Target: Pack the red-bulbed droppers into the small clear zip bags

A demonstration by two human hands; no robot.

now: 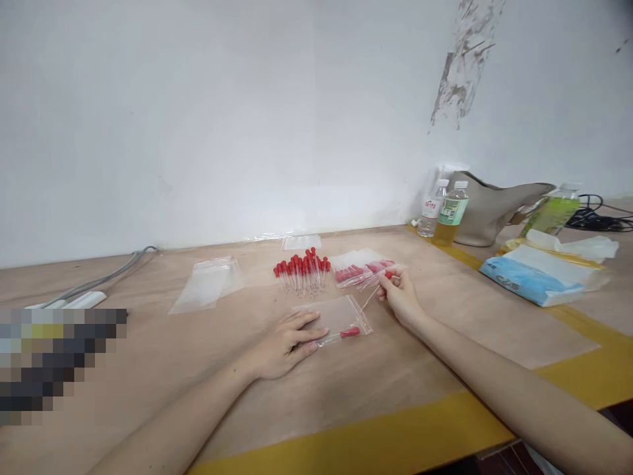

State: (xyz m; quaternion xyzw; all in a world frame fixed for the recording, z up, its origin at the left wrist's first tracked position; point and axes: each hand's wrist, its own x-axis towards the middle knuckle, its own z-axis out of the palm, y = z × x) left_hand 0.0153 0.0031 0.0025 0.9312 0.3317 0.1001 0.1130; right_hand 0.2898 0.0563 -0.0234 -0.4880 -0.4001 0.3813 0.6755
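My left hand (287,343) lies flat on the table with its fingers stretched out, pressing the edge of a small clear zip bag (341,315) that has one red-capped dropper (346,334) inside it. My right hand (398,293) pinches a thin glass dropper with a red bulb (376,289), held just right of the bag. A loose heap of red-bulb droppers (302,270) lies behind the bag. To the right of that heap sit filled bags of droppers (359,269).
A stack of empty clear bags (210,284) lies at the left. Two bottles (445,211), a beige bag (494,204) and a blue tissue pack (531,277) stand at the right. Grey cable (106,274) runs along the far left. Yellow tape (395,435) edges the table.
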